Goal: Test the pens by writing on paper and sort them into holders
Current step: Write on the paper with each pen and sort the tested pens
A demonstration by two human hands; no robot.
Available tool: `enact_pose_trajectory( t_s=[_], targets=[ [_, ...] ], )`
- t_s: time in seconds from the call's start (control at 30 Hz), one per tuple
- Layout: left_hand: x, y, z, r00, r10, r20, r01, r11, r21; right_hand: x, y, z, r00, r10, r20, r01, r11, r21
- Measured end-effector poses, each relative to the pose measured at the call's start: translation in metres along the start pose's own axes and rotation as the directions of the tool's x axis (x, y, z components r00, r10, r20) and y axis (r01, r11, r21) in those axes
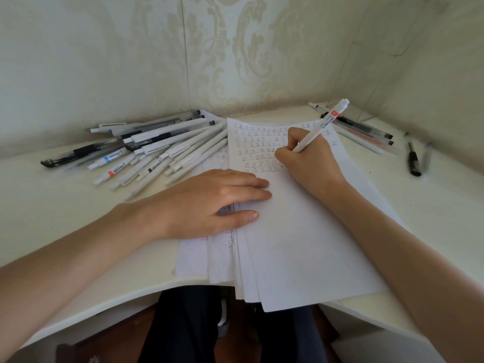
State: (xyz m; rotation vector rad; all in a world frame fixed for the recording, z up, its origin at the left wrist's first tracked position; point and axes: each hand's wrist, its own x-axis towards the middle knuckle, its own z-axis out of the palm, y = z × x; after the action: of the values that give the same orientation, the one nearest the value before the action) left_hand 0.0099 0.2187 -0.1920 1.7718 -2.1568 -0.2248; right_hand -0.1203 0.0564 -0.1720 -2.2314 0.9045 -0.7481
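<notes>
**Writing a test mark, pens piled on both sides**

On the left of the white desk (52, 205) lies a loose heap of pens (157, 150), mostly white with a few black and clear ones, fanned out and overlapping. Just beside it, the left hand (209, 200) lies flat with straight fingers, palm down, pressing on the left edge of a stack of paper (301, 244) that hangs slightly over the desk's front edge. The top sheet carries rows of small handwritten marks (the same character again and again) across its upper part. The right hand (311, 158) grips a white pen (322, 124) with a red label, fingers curled around it, tip down on the sheet at the end of a row. Further right, a smaller bunch of pens (361, 132) lies near the wall, and two dark pens (415, 161) lie apart at the far right.
</notes>
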Motion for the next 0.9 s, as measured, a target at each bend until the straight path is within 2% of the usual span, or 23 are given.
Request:
enact_pose_trajectory(
  t_s=[0.33,0.67,0.8,0.9],
  targets=[
    [-0.0007,0.0001,0.0001,1.0,-0.007,0.007,0.007,1.0,-0.007,-0.0007,-0.0007,-0.0009,1.0,0.019,-0.005,-0.019,0.999,0.034],
    [0.0003,0.0013,-0.0008,1.0,-0.005,0.02,0.005,1.0,0.008,-0.003,-0.0024,-0.0007,0.999,0.01,0.033,-0.009,1.0,-0.011],
    [0.0003,0.0012,-0.0009,1.0,-0.009,0.02,0.009,1.0,0.007,-0.0016,-0.0016,0.0003,0.999,0.043,-0.007,-0.043,0.999,-0.033],
    [-0.0001,0.0011,-0.0008,1.0,-0.004,0.018,0.004,1.0,0.002,-0.0018,0.0006,-0.0006,0.998,0.051,-0.045,-0.049,0.998,0.033]
  ],
)
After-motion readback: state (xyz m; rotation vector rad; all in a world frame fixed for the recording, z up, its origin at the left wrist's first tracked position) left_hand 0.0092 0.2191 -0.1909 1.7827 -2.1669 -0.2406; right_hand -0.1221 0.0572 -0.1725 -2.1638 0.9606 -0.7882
